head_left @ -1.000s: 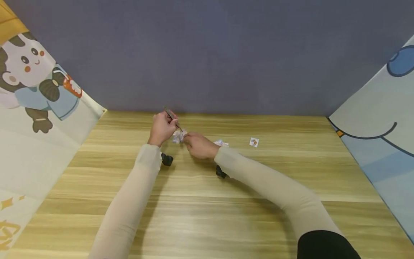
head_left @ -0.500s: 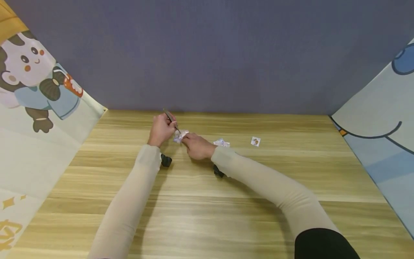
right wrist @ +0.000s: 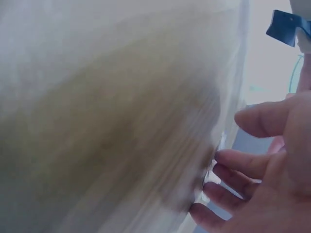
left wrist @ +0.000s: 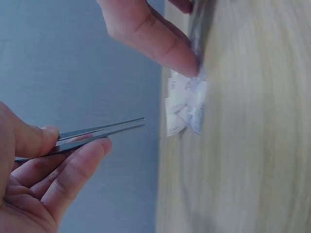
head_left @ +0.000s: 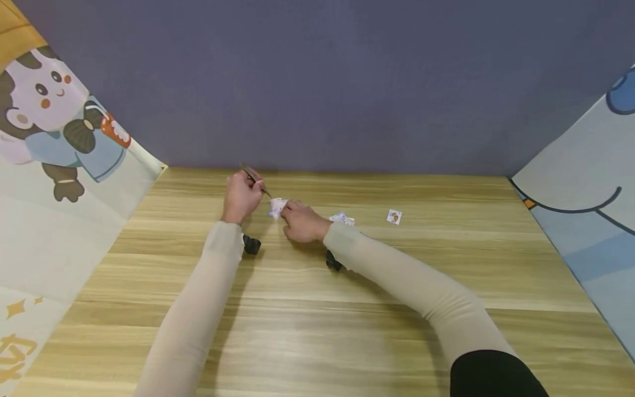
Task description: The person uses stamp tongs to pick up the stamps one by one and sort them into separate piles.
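Observation:
My left hand (head_left: 242,196) pinches a pair of dark metal tweezers (left wrist: 73,144) between thumb and fingers. In the left wrist view their two tips are slightly apart, with nothing between them, pointing toward a small overlapping pile of white printed paper pieces (left wrist: 177,107). On the right side of that pile, my right hand (head_left: 305,223) rests with its fingertips on the pieces and the table. The right wrist view shows its fingers (right wrist: 243,162) loosely extended and the thumb apart. Part of the pile is hidden under this hand.
Right of my right hand lies another small group of paper pieces (head_left: 342,219). Farther right is a single square sticker-like piece with a brown picture (head_left: 394,216). A grey-blue wall (head_left: 327,99) rises behind the wooden table (head_left: 317,342); printed panels flank both sides.
My left hand has drawn back slightly to the left, and the tweezer tips have come away from the pile. The pieces look flatter now; my right hand stays beside them.

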`<act>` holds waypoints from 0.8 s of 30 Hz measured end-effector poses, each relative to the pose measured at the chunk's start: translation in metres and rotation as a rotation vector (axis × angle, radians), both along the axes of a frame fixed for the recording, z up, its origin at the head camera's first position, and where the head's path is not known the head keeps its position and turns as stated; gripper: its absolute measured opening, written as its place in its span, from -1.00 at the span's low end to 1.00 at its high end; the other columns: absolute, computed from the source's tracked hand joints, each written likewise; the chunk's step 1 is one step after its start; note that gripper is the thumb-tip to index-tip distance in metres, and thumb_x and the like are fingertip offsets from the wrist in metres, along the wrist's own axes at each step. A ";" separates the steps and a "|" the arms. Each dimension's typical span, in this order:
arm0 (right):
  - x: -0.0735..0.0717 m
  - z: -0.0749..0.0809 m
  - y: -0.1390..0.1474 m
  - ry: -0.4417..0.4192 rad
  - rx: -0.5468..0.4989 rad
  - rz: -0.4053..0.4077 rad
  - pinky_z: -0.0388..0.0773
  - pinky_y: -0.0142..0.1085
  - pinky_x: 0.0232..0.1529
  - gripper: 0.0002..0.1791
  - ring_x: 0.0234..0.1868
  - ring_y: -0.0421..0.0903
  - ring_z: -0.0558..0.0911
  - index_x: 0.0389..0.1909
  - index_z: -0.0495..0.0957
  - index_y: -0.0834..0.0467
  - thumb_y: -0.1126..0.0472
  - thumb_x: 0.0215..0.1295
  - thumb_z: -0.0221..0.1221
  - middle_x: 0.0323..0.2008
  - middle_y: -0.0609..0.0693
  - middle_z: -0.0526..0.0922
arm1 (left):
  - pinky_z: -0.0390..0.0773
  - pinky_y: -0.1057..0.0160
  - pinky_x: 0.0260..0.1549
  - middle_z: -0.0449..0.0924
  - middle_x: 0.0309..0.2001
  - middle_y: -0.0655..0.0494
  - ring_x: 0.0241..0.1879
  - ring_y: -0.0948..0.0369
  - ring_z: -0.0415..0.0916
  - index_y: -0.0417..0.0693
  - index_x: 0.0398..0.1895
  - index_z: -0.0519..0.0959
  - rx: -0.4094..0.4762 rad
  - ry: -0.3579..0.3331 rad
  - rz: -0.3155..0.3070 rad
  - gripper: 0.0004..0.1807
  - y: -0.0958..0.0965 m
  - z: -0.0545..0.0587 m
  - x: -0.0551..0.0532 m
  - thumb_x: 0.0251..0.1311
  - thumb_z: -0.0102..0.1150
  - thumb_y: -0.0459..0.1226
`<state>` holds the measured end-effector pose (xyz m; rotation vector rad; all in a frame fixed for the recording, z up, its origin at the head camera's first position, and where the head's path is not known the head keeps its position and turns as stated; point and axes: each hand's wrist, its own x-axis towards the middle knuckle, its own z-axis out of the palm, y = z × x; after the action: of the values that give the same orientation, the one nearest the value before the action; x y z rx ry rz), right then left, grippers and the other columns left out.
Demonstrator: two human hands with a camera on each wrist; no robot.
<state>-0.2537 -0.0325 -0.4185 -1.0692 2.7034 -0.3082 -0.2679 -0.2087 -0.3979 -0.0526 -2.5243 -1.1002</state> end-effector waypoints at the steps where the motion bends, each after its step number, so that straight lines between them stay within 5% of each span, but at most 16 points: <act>1: 0.000 0.000 0.001 -0.002 -0.009 -0.003 0.26 -0.16 0.20 -0.54 0.20 -0.05 0.26 0.24 0.35 0.25 0.16 0.37 -0.02 0.14 0.05 0.32 | 0.58 0.12 -0.36 0.67 -0.38 -0.09 -0.37 0.07 0.63 -0.21 -0.30 0.59 -0.006 0.007 -0.004 -0.92 0.002 0.001 0.000 0.21 0.15 -0.36; 9: -0.002 0.013 0.022 0.010 -0.127 -0.033 0.18 -0.27 0.27 -0.52 0.25 -0.03 0.26 0.25 0.33 0.31 0.22 0.35 0.01 0.21 0.09 0.30 | 0.57 0.14 -0.36 0.68 -0.40 -0.05 -0.40 0.09 0.62 -0.21 -0.30 0.59 -0.015 0.049 -0.071 -0.91 0.019 0.014 0.001 0.24 0.14 -0.34; 24: 0.000 0.010 0.094 0.005 -0.163 -0.088 0.11 -0.15 0.32 -0.58 0.32 0.05 0.20 0.21 0.39 0.32 0.25 0.38 -0.01 0.29 0.17 0.27 | 0.61 0.27 -0.41 0.65 -0.38 -0.07 -0.38 0.15 0.64 -0.23 -0.29 0.53 0.108 -0.066 -0.241 -0.96 0.052 0.015 0.004 0.25 0.13 -0.40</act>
<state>-0.2541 0.0619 -0.4087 -0.9936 2.7747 -0.5503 -0.2640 -0.1570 -0.3825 -0.3028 -2.5608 -1.3496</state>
